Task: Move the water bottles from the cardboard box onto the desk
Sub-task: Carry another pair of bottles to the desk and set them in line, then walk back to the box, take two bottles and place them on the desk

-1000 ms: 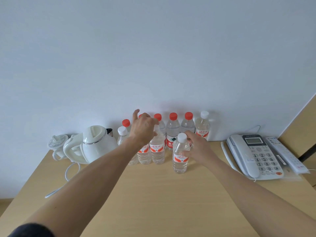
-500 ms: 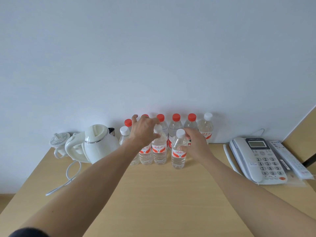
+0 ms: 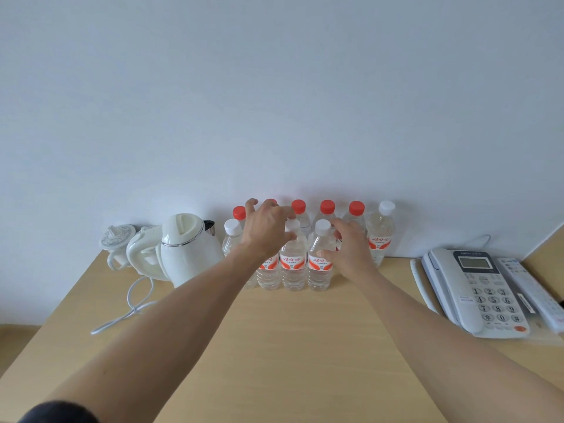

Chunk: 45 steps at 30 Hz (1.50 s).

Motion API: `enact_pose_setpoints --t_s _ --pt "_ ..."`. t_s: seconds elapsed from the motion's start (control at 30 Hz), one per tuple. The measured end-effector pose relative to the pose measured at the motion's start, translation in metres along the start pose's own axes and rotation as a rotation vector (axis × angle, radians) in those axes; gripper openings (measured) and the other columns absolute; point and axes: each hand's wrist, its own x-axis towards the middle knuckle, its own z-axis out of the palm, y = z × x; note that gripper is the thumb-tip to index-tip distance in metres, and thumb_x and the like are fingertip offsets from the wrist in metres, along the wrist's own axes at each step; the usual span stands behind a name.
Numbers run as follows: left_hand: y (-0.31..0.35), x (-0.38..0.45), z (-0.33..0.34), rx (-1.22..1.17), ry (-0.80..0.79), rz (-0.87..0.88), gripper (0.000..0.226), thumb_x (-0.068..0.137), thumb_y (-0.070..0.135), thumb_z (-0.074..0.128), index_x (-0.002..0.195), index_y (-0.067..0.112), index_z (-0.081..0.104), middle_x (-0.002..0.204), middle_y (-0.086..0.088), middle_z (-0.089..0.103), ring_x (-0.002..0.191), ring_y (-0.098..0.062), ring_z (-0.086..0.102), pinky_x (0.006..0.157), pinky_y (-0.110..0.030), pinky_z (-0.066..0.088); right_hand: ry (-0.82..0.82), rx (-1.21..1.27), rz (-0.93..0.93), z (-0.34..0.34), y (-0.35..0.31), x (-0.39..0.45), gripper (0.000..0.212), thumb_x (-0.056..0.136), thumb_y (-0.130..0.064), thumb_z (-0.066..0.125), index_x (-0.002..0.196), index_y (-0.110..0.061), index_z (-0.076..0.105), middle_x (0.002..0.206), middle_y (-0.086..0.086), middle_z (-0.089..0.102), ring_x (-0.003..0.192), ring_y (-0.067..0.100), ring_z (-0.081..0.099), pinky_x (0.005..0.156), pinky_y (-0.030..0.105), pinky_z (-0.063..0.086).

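Resting on the bottle tops, my left hand (image 3: 266, 225) has its fingers spread and loosely bent over a white-capped bottle (image 3: 293, 257) in the front row; whether it grips, I cannot tell. My right hand (image 3: 351, 248) curls round the neighbouring front bottle (image 3: 319, 257), thumb on its shoulder. All water bottles stand upright on the bench (image 3: 274, 346) in two rows by the wall. My left wrist hides one front bottle's top. Labels are red and white; their script is too small to read. The phone (image 3: 476, 291) keypad shows digits.
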Motion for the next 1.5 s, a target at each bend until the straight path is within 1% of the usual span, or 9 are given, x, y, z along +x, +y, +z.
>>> enact_pose_setpoints --t_s 0.17,0.33,0.57,0.7,0.9,1.03,1.2,1.33,1.5 --pt "0.001 -0.001 0.000 0.001 0.018 0.002 0.039 0.083 0.042 0.078 0.118 0.027 0.068 0.103 0.005 0.072 0.122 -0.015 0.053 0.112 -0.045 0.021 -0.054 -0.062 -0.036 -0.005 0.006 0.004 0.069 0.073 -0.016 0.086 0.134 -0.024 0.054 0.097 0.001 0.044 0.088 0.013 0.041 0.080 0.024 0.030" --pt "0.002 -0.002 -0.001 -0.003 0.017 -0.006 0.039 0.083 0.042 0.078 0.118 0.027 0.069 0.103 0.005 0.072 0.120 -0.016 0.054 0.112 -0.045 0.022 -0.064 -0.045 -0.049 -0.007 0.007 0.007 0.071 0.073 -0.015 0.086 0.135 -0.025 0.053 0.101 0.003 0.048 0.091 0.015 0.047 0.087 0.030 0.041" --pt "0.003 -0.003 -0.002 0.007 -0.008 -0.007 0.040 0.085 0.042 0.075 0.121 0.027 0.067 0.105 0.004 0.072 0.123 -0.017 0.052 0.113 -0.048 0.023 -0.048 -0.040 -0.026 -0.009 0.004 0.003 0.068 0.072 -0.016 0.087 0.131 -0.021 0.054 0.106 0.002 0.054 0.095 0.013 0.052 0.087 0.027 0.041" --pt "0.005 -0.003 -0.008 -0.019 -0.033 0.014 0.042 0.088 0.045 0.068 0.125 0.027 0.064 0.104 0.006 0.072 0.125 -0.018 0.051 0.114 -0.050 0.022 -0.077 -0.060 0.002 -0.013 0.000 0.001 0.066 0.073 -0.018 0.087 0.130 -0.019 0.055 0.108 0.001 0.056 0.100 0.016 0.055 0.092 0.033 0.046" --pt "-0.001 0.005 -0.023 -0.069 0.007 -0.036 0.038 0.096 0.041 0.056 0.132 0.028 0.061 0.106 0.005 0.072 0.119 -0.021 0.056 0.113 -0.052 0.024 -0.095 -0.061 -0.016 -0.031 -0.010 0.001 0.059 0.076 -0.012 0.078 0.131 -0.020 0.058 0.103 -0.005 0.057 0.100 0.019 0.059 0.088 0.033 0.047" --pt "-0.005 0.017 -0.034 -0.022 -0.026 -0.074 0.042 0.099 0.038 0.049 0.139 0.025 0.055 0.118 0.000 0.069 0.119 -0.025 0.057 0.111 -0.048 0.030 -0.085 -0.117 -0.006 -0.048 -0.018 0.009 0.044 0.082 -0.007 0.068 0.125 -0.015 0.062 0.107 0.009 0.063 0.103 0.025 0.060 0.091 0.039 0.049" --pt "0.010 0.034 -0.047 0.012 -0.051 -0.002 0.049 0.100 0.038 0.046 0.146 0.023 0.048 0.135 -0.005 0.060 0.123 -0.029 0.055 0.106 -0.041 0.036 -0.009 -0.289 0.021 -0.075 -0.029 0.020 0.035 0.093 -0.020 0.060 0.128 -0.015 0.059 0.113 0.011 0.061 0.106 0.028 0.059 0.088 0.036 0.049" --pt "0.041 0.046 -0.053 0.032 -0.068 0.078 0.050 0.100 0.039 0.045 0.148 0.024 0.045 0.140 -0.004 0.056 0.128 -0.029 0.050 0.110 -0.042 0.034 0.021 -0.410 0.095 -0.097 -0.034 0.018 0.040 0.098 -0.034 0.055 0.134 -0.018 0.053 0.121 0.012 0.056 0.111 0.030 0.056 0.086 0.035 0.046" --pt "0.090 0.054 -0.054 0.041 -0.095 0.218 0.049 0.100 0.040 0.044 0.146 0.023 0.047 0.139 -0.006 0.056 0.129 -0.029 0.049 0.111 -0.043 0.034 0.058 -0.499 0.206 -0.127 -0.031 -0.001 0.044 0.099 -0.039 0.053 0.138 -0.020 0.049 0.127 0.013 0.053 0.117 0.033 0.053 0.090 0.039 0.047"
